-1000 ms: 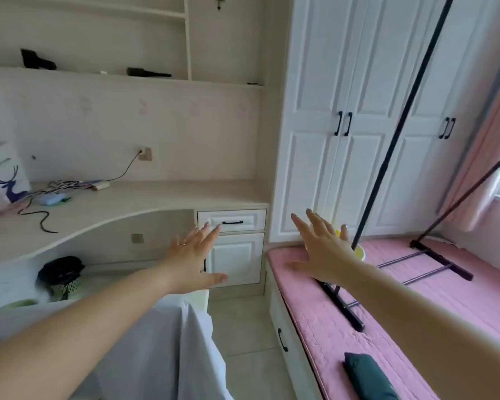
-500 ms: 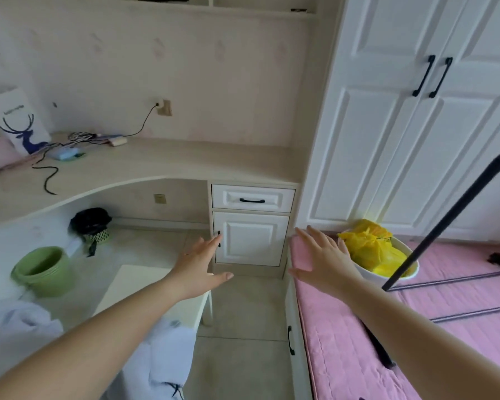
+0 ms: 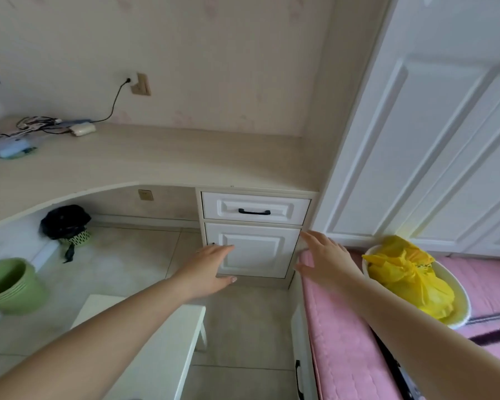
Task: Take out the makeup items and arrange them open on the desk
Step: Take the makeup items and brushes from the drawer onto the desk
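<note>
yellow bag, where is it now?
Head view, lower right: the yellow bag sits in a white bowl on the pink mattress, below the wardrobe doors, just right of the right hand.

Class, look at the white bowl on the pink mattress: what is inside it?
The white bowl on the pink mattress holds a knotted yellow plastic bag, which fills most of it. What the bag contains, and anything beneath it in the bowl, is covered.

Desk (image 3: 162,157) before me: pale wood-grain laminate, matt. Drawer (image 3: 256,207) and cabinet door (image 3: 254,249): white painted, satin, black handle. Floor (image 3: 243,327): smooth tile. Mattress (image 3: 347,356): pink quilted cloth. Bag (image 3: 407,272): glossy yellow plastic. Bin (image 3: 9,284): green plastic.
</note>
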The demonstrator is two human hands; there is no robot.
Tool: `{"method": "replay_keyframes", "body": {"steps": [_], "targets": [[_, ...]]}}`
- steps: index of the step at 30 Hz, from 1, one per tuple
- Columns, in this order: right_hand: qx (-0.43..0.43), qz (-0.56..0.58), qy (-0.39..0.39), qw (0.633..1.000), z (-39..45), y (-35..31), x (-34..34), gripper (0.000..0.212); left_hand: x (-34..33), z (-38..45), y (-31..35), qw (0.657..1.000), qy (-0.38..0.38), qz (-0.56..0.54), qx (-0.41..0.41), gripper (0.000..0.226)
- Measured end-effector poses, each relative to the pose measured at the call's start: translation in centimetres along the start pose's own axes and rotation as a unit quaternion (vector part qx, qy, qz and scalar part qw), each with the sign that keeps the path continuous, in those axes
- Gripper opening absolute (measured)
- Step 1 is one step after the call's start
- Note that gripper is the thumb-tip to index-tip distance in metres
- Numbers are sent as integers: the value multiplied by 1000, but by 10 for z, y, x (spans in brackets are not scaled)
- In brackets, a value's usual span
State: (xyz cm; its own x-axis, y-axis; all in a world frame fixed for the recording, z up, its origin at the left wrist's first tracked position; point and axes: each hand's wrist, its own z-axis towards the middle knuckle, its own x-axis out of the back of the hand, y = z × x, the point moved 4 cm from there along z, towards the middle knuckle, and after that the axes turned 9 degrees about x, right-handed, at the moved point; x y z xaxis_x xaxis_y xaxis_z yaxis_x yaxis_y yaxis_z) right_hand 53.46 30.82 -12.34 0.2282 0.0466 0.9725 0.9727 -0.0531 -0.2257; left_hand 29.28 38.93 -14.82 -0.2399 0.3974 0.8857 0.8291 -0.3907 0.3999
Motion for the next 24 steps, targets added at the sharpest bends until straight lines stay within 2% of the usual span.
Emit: {"method": "replay_keyframes", "body": {"steps": [7, 14, 18, 24], "targets": [[20, 6, -42, 999, 109, 32, -9, 81, 17, 105, -3, 1000, -28, 2, 2, 73], [57, -2, -107, 993, 240, 75, -57, 81, 9, 230, -27, 997, -64, 7, 45, 71], [67, 19, -172, 983, 287, 90, -80, 81, 8, 286, -34, 992, -105, 51, 53, 70], [79, 31, -247, 965, 329, 107, -100, 75, -15, 339, -42, 984, -164, 43, 56, 73]]}}
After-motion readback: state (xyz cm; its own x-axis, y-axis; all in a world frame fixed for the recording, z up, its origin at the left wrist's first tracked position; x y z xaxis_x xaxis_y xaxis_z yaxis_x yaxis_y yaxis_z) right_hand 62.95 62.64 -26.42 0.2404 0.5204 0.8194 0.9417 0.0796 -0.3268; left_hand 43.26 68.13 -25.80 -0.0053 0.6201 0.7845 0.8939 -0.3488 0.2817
